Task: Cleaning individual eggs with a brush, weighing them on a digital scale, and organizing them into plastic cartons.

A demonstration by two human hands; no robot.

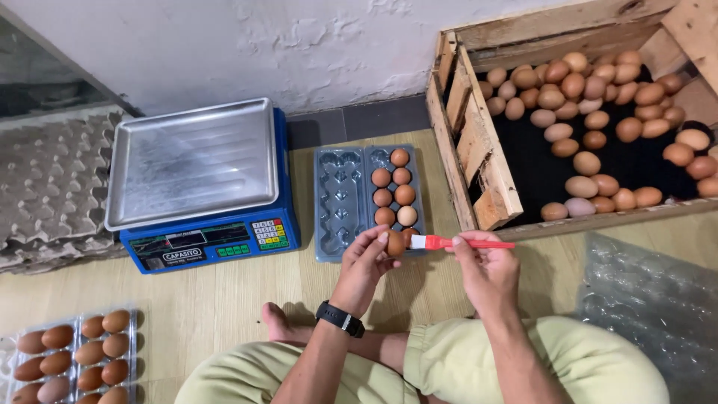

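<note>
Seated on the floor, the left hand (366, 254) pinches a brown egg (395, 243) while the right hand (482, 262) grips a small red-handled brush (449, 242) against it; the grey egg tray (340, 202) beyond holds one nearly filled column, the other empty, and the wooden crate (479, 157) is well stocked.

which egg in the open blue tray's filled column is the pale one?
The pale egg at the near end of the blue tray, just beyond the held egg; the others in that column are brown.

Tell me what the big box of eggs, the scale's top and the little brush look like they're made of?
The box looks like rough, unpainted wood: pale planks with grain and splintery edges. The scale's tray looks like brushed metal, silvery with a dull shine. The brush in the right hand seems plastic: a smooth orange-red handle, white bristles.
</note>
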